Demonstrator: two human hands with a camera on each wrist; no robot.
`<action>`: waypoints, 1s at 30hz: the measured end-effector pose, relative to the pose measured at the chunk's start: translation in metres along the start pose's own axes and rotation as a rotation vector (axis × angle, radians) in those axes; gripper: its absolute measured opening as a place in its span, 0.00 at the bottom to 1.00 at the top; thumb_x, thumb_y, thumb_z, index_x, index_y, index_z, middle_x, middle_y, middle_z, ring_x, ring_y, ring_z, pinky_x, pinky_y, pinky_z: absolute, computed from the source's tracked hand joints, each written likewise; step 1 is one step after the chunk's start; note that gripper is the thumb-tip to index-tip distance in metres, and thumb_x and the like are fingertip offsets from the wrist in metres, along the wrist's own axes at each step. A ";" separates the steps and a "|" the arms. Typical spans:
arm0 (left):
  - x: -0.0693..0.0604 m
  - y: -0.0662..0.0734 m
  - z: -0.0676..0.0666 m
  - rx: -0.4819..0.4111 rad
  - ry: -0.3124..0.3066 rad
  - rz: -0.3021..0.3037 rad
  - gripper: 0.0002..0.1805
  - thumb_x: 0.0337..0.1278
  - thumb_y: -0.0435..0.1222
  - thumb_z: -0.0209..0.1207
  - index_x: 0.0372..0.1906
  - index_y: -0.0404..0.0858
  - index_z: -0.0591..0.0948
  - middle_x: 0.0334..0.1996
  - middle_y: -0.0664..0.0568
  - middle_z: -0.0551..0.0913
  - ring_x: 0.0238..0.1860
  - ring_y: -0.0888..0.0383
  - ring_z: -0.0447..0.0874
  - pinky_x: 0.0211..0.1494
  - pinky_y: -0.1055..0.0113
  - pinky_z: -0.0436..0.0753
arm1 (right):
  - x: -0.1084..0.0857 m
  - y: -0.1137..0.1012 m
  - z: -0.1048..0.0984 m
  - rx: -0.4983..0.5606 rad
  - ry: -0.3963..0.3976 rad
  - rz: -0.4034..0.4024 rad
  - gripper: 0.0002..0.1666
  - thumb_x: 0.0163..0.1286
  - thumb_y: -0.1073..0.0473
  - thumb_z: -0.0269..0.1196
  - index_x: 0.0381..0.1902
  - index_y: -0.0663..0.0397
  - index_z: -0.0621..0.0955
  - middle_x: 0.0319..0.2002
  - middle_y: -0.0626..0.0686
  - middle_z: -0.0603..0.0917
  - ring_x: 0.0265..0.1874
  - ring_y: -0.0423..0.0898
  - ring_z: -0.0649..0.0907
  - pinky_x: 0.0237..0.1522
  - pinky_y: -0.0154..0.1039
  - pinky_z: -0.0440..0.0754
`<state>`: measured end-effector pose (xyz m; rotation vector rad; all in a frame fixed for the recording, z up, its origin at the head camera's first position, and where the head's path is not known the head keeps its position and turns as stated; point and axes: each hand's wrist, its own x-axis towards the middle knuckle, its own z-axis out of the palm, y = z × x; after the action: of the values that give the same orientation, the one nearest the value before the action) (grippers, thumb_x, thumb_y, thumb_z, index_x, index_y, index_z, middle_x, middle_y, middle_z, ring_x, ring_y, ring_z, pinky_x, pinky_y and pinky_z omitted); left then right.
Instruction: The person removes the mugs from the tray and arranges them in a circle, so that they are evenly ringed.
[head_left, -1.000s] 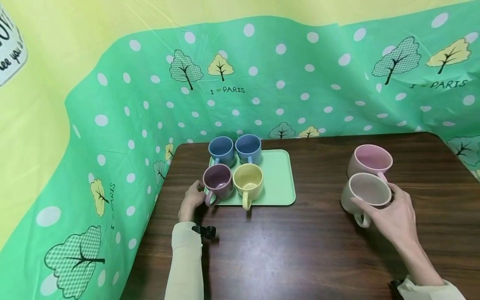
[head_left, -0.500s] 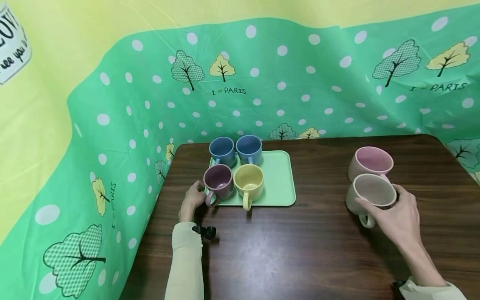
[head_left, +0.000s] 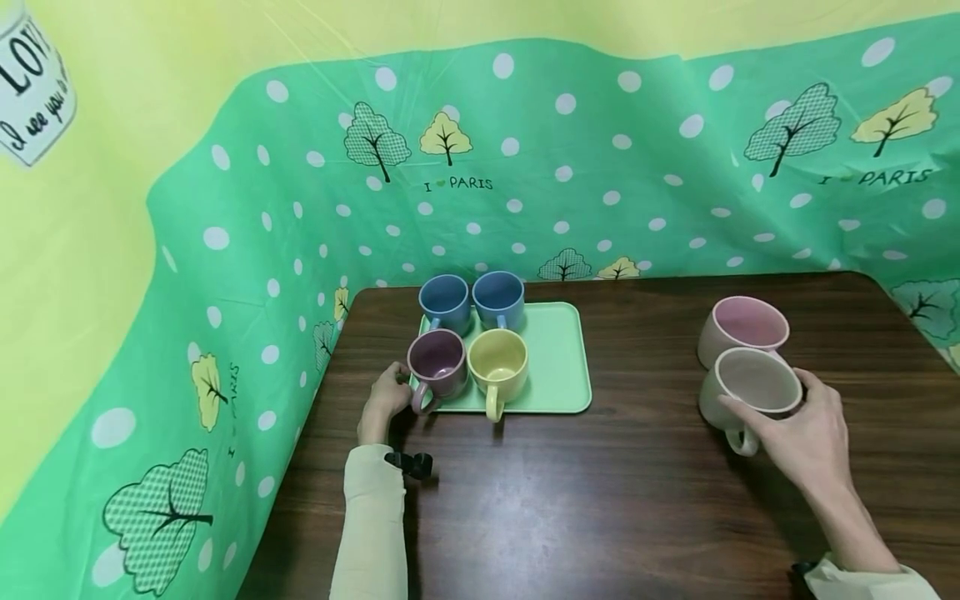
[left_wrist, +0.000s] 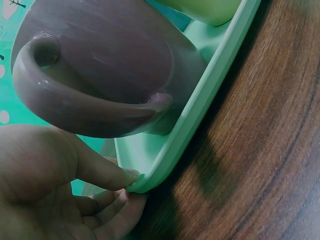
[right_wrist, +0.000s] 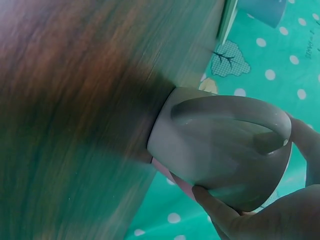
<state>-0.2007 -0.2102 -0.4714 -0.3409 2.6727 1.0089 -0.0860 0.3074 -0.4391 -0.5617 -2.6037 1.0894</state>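
My right hand (head_left: 810, 433) grips an off-white mug (head_left: 753, 379) by its sides on the right of the table. The mug's handle points toward me, as the right wrist view also shows on the mug (right_wrist: 220, 150). Just behind it stands a pink mug (head_left: 742, 321), partly hidden. On the left, my left hand (head_left: 386, 400) pinches the near left corner of a light green tray (head_left: 558, 358); thumb and fingers meet at the tray's rim (left_wrist: 150, 180) in the left wrist view. Next to that hand, a purple mug (head_left: 438, 367) stands upright on the tray.
A yellow mug (head_left: 498, 367) and two blue mugs, one at back left (head_left: 444, 302) and the other blue mug (head_left: 498, 298) beside it, share the tray. Brown wooden table (head_left: 600, 500) surrounds it. A patterned green cloth (head_left: 585, 142) hangs behind and at left.
My right hand has shifted the off-white mug a little to the right. The left hand, the tray and its mugs stay put.
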 end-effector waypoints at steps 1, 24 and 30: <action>0.000 0.000 0.000 0.000 0.000 0.000 0.21 0.57 0.31 0.45 0.56 0.39 0.72 0.48 0.40 0.78 0.40 0.48 0.72 0.41 0.58 0.71 | 0.000 0.000 0.000 -0.002 0.001 0.002 0.59 0.49 0.43 0.73 0.70 0.65 0.59 0.62 0.73 0.63 0.58 0.69 0.63 0.49 0.63 0.60; 0.000 -0.001 0.002 -0.008 0.009 0.014 0.20 0.55 0.30 0.45 0.54 0.38 0.73 0.52 0.39 0.78 0.46 0.46 0.74 0.48 0.53 0.73 | 0.008 0.009 -0.011 -0.050 -0.042 -0.078 0.59 0.52 0.44 0.72 0.70 0.71 0.57 0.59 0.77 0.64 0.58 0.72 0.62 0.49 0.65 0.59; -0.001 -0.001 0.001 -0.023 0.008 0.015 0.21 0.54 0.30 0.45 0.55 0.39 0.73 0.47 0.41 0.78 0.40 0.48 0.72 0.43 0.57 0.71 | 0.007 0.006 -0.009 -0.033 -0.070 -0.078 0.61 0.54 0.46 0.70 0.72 0.71 0.51 0.63 0.80 0.58 0.60 0.73 0.60 0.51 0.68 0.58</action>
<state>-0.1995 -0.2099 -0.4724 -0.3309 2.6759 1.0458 -0.0872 0.3202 -0.4367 -0.4329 -2.6833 1.0620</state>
